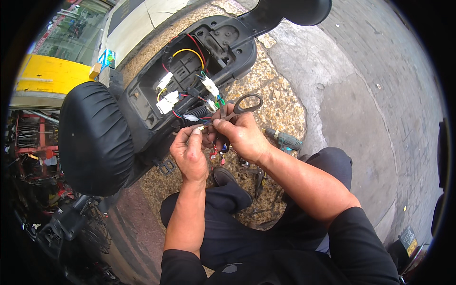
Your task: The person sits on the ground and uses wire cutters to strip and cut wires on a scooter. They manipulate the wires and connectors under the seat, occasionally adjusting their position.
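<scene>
My left hand (192, 152) pinches a small pale connector (200, 128) on a thin wire, its fingertips close to my right hand. My right hand (240, 133) grips black-handled scissors (248, 99), thumb on top, their blade near the left fingertips. Just beyond both hands, several white plug connectors (167, 102) with coloured wires and a black corrugated tube (199, 112) lie at the open body compartment (142, 100) of a black scooter, whose padded seat (92, 142) is at the left.
A cordless drill (289, 139) and other tools lie on the speckled pavement (280, 114) below. My legs and shoe (225, 183) are beneath my arms. A yellow panel (54, 73) and a red rack of parts (35, 142) stand at the far left; grey paving (361, 109) extends right.
</scene>
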### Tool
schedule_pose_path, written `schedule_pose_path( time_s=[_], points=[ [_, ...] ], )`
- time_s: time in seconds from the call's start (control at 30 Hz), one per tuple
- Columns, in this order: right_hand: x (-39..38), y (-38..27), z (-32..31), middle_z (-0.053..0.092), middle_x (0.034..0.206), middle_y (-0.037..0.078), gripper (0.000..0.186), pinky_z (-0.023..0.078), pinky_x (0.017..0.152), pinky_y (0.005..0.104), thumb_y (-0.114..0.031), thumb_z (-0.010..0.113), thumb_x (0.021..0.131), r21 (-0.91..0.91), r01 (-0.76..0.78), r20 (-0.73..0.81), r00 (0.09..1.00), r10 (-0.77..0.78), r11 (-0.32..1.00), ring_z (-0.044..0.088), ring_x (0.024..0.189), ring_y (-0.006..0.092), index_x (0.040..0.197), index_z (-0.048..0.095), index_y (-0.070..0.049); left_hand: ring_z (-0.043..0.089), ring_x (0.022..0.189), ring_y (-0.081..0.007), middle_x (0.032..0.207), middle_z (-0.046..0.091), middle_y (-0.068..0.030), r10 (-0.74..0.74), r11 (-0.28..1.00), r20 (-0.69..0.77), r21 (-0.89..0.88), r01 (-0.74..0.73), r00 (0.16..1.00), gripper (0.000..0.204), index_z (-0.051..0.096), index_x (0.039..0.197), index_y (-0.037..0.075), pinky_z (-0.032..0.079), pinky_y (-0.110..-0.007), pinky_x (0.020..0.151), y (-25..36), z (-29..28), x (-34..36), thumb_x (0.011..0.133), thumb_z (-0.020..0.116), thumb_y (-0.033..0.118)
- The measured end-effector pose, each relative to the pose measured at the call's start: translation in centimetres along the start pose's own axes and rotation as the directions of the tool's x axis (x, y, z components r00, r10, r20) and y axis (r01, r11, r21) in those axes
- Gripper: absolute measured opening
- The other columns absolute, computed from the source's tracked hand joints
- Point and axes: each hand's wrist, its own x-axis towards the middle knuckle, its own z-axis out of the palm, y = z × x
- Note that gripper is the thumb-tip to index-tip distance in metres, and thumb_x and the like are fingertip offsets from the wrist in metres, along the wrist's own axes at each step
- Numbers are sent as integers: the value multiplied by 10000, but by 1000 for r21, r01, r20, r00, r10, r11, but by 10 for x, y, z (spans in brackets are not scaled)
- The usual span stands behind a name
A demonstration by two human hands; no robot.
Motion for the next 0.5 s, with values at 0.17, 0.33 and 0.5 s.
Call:
schedule_pose_path(
  time_s=[0.17, 0.33, 0.5],
  points=[
    [-1, 2, -1, 646, 816, 92, 107, 519, 544, 269, -75, 578, 954, -35, -13, 3, 1000, 13, 999, 632, 678, 142, 1006, 535, 9, 636, 661, -132, 817, 685, -108, -13, 997, -17, -82, 12, 1000, 122, 628, 927, -26, 515, -253, 592, 1, 3, -2, 942, 527, 41],
    [-1, 3, -1, 653, 844, 86, 108, 517, 554, 260, -80, 595, 956, 0, -37, 5, 999, 37, 999, 640, 705, 139, 1012, 548, 0, 631, 662, -128, 815, 683, -104, -4, 995, -5, -99, 4, 1000, 126, 626, 925, -24, 502, -245, 595, 1, 3, -2, 943, 520, 42],
    [-2, 2, 1, 658, 775, 93, 68, 490, 503, 258, -46, 577, 944, 66, -39, -40, 998, 42, 997, 631, 636, 136, 960, 551, 14, 622, 659, -146, 825, 679, -116, 12, 1000, -5, -19, -12, 1000, 136, 608, 959, -29, 506, -262, 614, 0, 3, -2, 952, 502, 56]
  ],
)
